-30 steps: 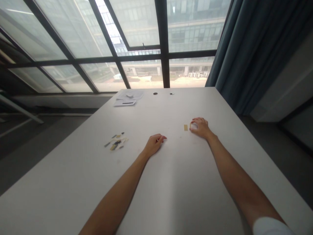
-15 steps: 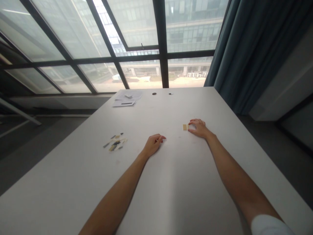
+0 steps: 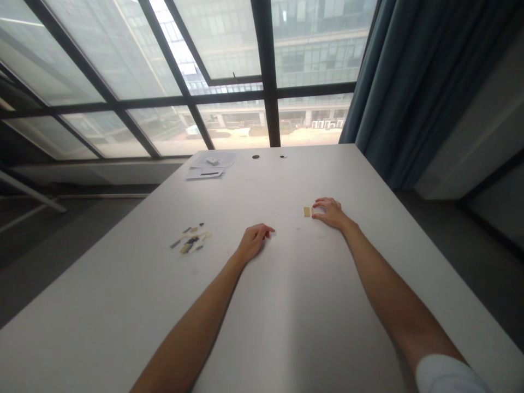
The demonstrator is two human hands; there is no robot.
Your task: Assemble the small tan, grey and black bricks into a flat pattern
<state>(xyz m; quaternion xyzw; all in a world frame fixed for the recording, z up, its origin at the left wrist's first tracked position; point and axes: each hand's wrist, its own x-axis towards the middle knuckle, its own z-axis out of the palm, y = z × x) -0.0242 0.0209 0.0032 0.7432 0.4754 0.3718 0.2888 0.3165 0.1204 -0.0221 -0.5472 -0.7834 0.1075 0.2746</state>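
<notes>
On the right of the table, my right hand (image 3: 329, 212) has thumb and fingertips at the two ends of a narrow tan building brick (image 3: 312, 211). Just left of it lies a small tan studded building plate (image 3: 307, 212); a thin gap seems to separate the two. My left hand (image 3: 254, 240) rests on the table nearer to me, its fingers curled in and the index finger partly stretched. Whatever may be under those fingers is hidden. Farther left is a loose pile of building bricks (image 3: 190, 240) in tan, grey, black and cream.
The white table (image 3: 254, 316) reaches toward the window. At its far left lie sheets of paper (image 3: 200, 173) with a small white object on top. Two dark round spots, one of them a cable hole (image 3: 256, 156), sit near the far edge. A blue curtain (image 3: 393, 109) hangs at right.
The whole view has shifted slightly, so everything appears a little farther left. Both hands keep nearly the same pose, and the bricks stay where they were.
</notes>
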